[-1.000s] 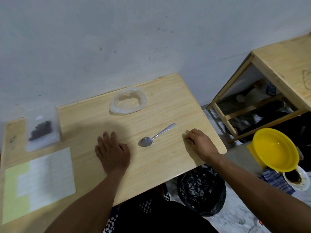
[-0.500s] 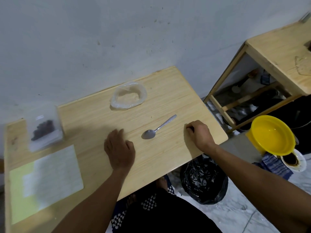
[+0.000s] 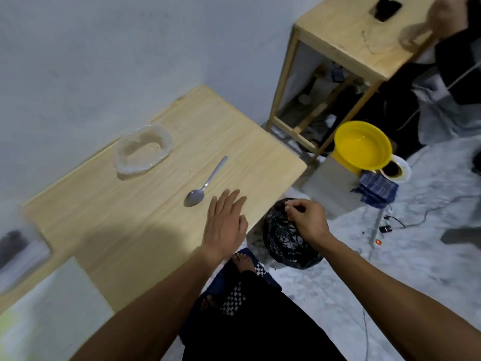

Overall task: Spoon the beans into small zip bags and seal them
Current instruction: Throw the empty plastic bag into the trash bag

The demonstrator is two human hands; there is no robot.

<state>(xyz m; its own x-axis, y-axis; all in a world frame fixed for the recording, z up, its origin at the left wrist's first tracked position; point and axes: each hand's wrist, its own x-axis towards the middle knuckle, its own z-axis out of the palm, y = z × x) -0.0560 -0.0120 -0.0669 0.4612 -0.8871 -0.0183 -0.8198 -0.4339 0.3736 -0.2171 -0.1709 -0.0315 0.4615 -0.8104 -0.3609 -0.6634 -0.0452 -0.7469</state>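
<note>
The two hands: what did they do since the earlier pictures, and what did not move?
The right hand left the wooden table and now hangs, fingers curled, above the black plastic bag on the floor. The left hand slid right, flat, beside the metal spoon. Spoon and crumpled clear plastic bag stayed.

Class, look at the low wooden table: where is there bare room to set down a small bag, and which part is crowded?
Bare wood lies between the rolled plastic bag and the spoon, and across the shadowed middle of the table left of the left hand. The near-left corner is crowded: a white sheet and a blurred bag of beans sit there.
</note>
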